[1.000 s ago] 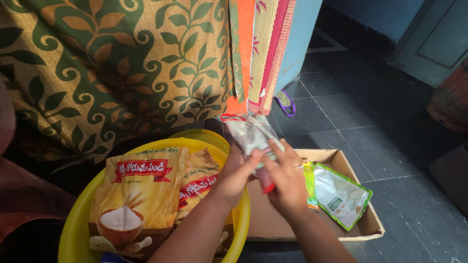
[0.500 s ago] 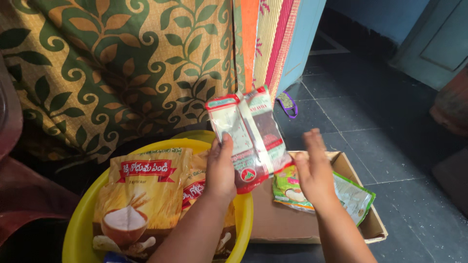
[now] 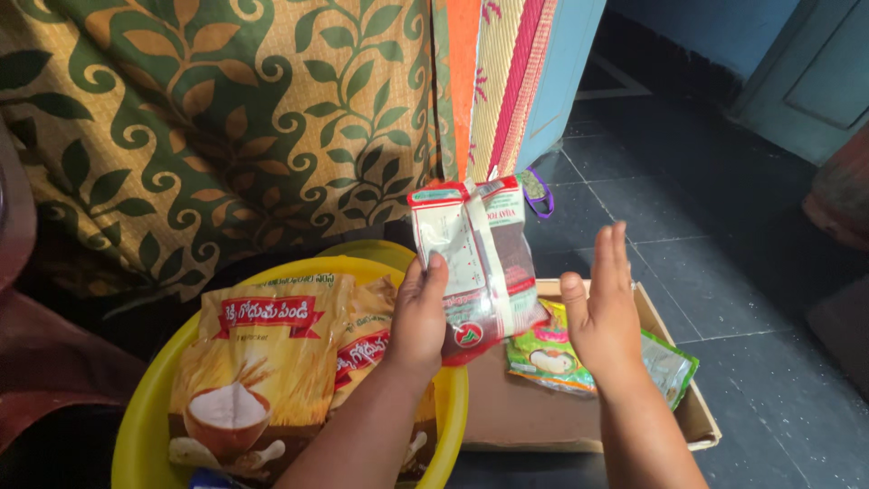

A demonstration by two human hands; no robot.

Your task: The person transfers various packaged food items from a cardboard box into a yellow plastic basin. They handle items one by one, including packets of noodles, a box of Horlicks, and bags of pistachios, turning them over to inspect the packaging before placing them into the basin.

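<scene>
My left hand (image 3: 418, 317) holds up a clear food packet with red and white ends (image 3: 475, 258), gripping it at its lower left side. The packet stands upright over the gap between a yellow tub (image 3: 145, 417) and a cardboard box (image 3: 525, 417). My right hand (image 3: 602, 312) is raised flat beside the packet, fingers straight and together, a little apart from it and holding nothing. Below my right hand a green pouch (image 3: 543, 353) lies in the box.
Two large flour bags with wheat pictures (image 3: 262, 362) fill the yellow tub. A leaf-patterned cloth (image 3: 226, 127) hangs behind, with rolled striped mats (image 3: 493, 91) beside it. Dark floor tiles (image 3: 715, 226) spread to the right.
Both hands lifted the packet up from the box. My right hand then let go and moved off to the right, leaving the packet in my left hand.
</scene>
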